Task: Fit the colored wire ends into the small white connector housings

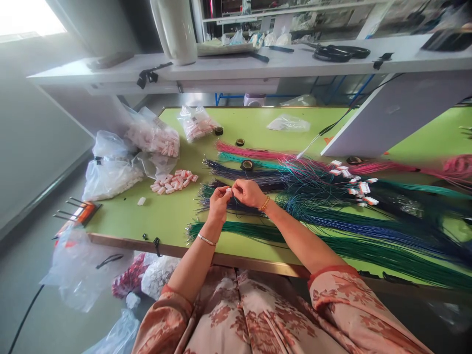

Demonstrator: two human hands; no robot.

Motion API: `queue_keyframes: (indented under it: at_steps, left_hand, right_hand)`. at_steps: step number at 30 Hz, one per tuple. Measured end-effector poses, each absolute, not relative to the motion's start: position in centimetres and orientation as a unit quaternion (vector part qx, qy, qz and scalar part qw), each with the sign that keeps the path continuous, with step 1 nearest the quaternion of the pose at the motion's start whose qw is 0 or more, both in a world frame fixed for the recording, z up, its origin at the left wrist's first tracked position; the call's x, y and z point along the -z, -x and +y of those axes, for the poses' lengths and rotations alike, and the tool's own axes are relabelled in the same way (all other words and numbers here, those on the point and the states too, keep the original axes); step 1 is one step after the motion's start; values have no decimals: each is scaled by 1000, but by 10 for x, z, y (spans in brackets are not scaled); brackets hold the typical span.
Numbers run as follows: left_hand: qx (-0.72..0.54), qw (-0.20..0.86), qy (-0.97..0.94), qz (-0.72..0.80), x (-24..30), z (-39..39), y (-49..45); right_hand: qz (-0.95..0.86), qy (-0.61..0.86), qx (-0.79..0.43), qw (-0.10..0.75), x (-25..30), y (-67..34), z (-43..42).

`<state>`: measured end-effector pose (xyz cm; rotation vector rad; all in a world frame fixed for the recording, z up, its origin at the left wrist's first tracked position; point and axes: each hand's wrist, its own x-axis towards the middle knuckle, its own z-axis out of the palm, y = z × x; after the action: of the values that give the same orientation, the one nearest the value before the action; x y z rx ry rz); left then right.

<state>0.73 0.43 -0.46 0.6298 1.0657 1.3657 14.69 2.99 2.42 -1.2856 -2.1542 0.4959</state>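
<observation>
Above the middle of the wire bundles, my left hand (219, 202) pinches a small pale connector housing (229, 191) between thumb and fingers. Close against it, my right hand (248, 192) has its fingertips pinched together at the housing's other side; whether a wire end is between them is too small to tell. Beneath both hands lie dark blue wires (250, 177) with metal-tipped ends. Nearer me runs a bundle of green wires (254, 231). To the left is a loose pile of white and orange connector housings (174, 182).
Bags of housings (153, 135) stand at the back left. Pink wires (250, 149) and rolls of black tape (247, 165) lie beyond my hands. Wired connectors (359, 187) rest to the right. A raised shelf (228, 69) spans the back, its support panel (368, 118) standing on the table.
</observation>
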Motion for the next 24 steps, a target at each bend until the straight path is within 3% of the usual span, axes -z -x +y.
queue_keyframes:
  at_steps: [14,24]
  left_hand:
    - [-597,608,-241,465,6,5,-6]
    - [-620,638,-190,415,3,12,0]
  right_hand:
    - [-824,517,-101,209,-18,-136,27]
    - [-778,462,-202,376,-33,-164,75]
